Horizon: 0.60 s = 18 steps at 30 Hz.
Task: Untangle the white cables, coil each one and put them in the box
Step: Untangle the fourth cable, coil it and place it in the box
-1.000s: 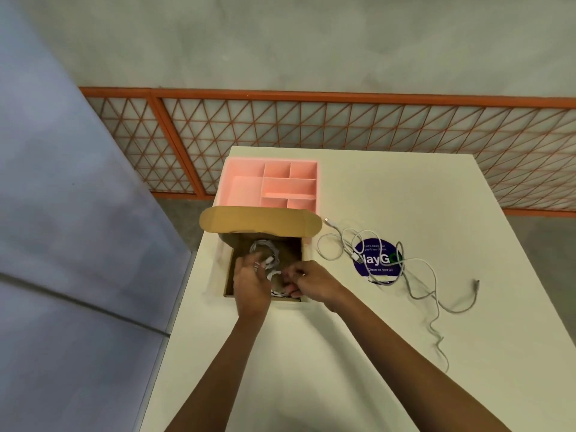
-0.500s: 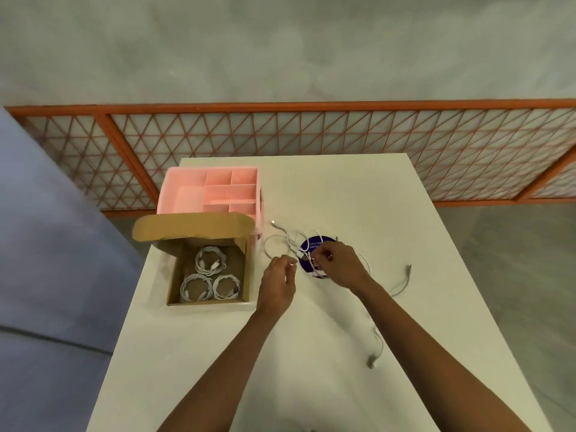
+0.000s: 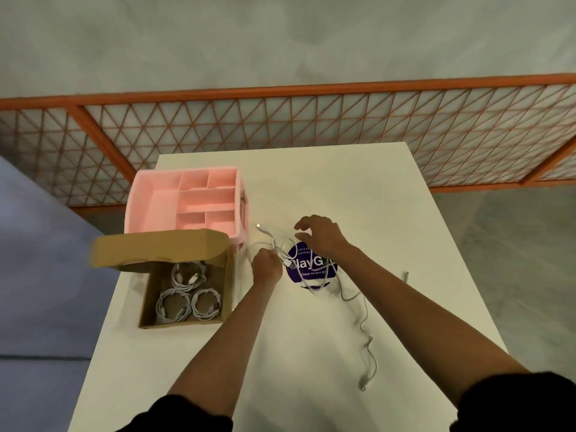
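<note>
**Left hand on the tangle, right hand open above it**

I see the left hand [image 3: 265,265] closed around a strand of the loose white cables [image 3: 311,269]. The tangle spreads to its right over a purple sticker [image 3: 314,263] on the desk [image 3: 343,188]. One strand trails back toward the person, along the right forearm. Right hand [image 3: 321,235] sits just past the tangle, fingers spread, holding nothing. Cardboard box [image 3: 229,282] lies left of the left hand, flap up, three coiled cables [image 3: 187,294] inside. Pink organizer [image 3: 156,198] touches the box's far side.
</note>
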Each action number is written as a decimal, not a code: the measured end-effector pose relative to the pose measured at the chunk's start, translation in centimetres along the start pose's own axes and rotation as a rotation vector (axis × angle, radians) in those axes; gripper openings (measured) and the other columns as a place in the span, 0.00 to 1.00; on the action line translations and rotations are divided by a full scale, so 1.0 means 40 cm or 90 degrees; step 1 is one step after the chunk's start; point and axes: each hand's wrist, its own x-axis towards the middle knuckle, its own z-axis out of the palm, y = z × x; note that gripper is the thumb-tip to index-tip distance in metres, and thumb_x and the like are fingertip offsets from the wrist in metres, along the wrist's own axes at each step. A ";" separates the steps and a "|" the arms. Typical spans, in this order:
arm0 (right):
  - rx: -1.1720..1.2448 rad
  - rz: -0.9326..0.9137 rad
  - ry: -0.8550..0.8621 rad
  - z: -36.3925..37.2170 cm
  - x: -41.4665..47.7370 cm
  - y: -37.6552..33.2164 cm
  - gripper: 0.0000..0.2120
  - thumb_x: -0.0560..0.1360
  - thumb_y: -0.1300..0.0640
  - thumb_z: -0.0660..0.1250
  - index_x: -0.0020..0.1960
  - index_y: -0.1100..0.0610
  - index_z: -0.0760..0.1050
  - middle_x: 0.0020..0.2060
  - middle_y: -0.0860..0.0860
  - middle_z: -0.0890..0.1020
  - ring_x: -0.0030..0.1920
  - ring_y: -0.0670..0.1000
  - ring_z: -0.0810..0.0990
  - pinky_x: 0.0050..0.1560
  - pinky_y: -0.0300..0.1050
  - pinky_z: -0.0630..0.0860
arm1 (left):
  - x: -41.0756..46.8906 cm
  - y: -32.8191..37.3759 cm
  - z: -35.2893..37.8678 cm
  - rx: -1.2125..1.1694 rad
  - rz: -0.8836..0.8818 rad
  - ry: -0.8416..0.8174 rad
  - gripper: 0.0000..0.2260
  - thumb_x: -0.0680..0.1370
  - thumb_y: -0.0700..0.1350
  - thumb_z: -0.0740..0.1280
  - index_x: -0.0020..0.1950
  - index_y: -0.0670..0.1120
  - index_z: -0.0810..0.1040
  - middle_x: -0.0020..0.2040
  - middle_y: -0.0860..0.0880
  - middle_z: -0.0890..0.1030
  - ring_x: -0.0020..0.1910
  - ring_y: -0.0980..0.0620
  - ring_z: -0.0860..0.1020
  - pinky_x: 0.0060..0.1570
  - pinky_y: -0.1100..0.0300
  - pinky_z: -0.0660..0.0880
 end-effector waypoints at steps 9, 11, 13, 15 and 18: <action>0.042 0.040 -0.036 0.014 0.020 0.006 0.09 0.78 0.53 0.62 0.50 0.52 0.80 0.49 0.47 0.82 0.54 0.50 0.76 0.52 0.48 0.57 | 0.013 0.007 0.002 -0.204 0.009 0.004 0.08 0.80 0.44 0.63 0.45 0.41 0.73 0.43 0.42 0.78 0.44 0.46 0.76 0.46 0.52 0.73; 0.093 0.015 -0.014 -0.014 0.006 0.005 0.08 0.78 0.53 0.62 0.47 0.52 0.80 0.46 0.47 0.82 0.51 0.49 0.77 0.54 0.48 0.62 | 0.002 0.021 -0.011 -0.223 0.061 0.016 0.07 0.80 0.42 0.62 0.43 0.43 0.72 0.41 0.43 0.79 0.41 0.47 0.75 0.46 0.51 0.74; 0.155 -0.029 0.002 -0.048 -0.018 0.006 0.08 0.78 0.53 0.63 0.47 0.53 0.80 0.46 0.49 0.84 0.46 0.48 0.78 0.52 0.46 0.71 | -0.020 0.048 -0.031 -0.302 0.089 0.002 0.08 0.80 0.39 0.62 0.40 0.47 0.72 0.38 0.48 0.78 0.38 0.50 0.75 0.44 0.52 0.74; 0.197 -0.060 0.005 -0.087 -0.051 0.003 0.08 0.78 0.53 0.64 0.47 0.55 0.80 0.44 0.51 0.84 0.40 0.48 0.77 0.43 0.42 0.71 | -0.051 0.084 -0.059 -0.326 0.129 -0.007 0.08 0.81 0.42 0.60 0.43 0.47 0.75 0.38 0.51 0.77 0.34 0.54 0.74 0.42 0.54 0.73; 0.225 -0.092 0.025 -0.130 -0.102 -0.002 0.09 0.77 0.49 0.65 0.46 0.52 0.80 0.45 0.56 0.83 0.43 0.56 0.79 0.47 0.46 0.74 | -0.109 0.134 -0.102 -0.390 0.165 -0.042 0.15 0.84 0.50 0.54 0.47 0.44 0.76 0.37 0.53 0.74 0.33 0.57 0.70 0.43 0.59 0.74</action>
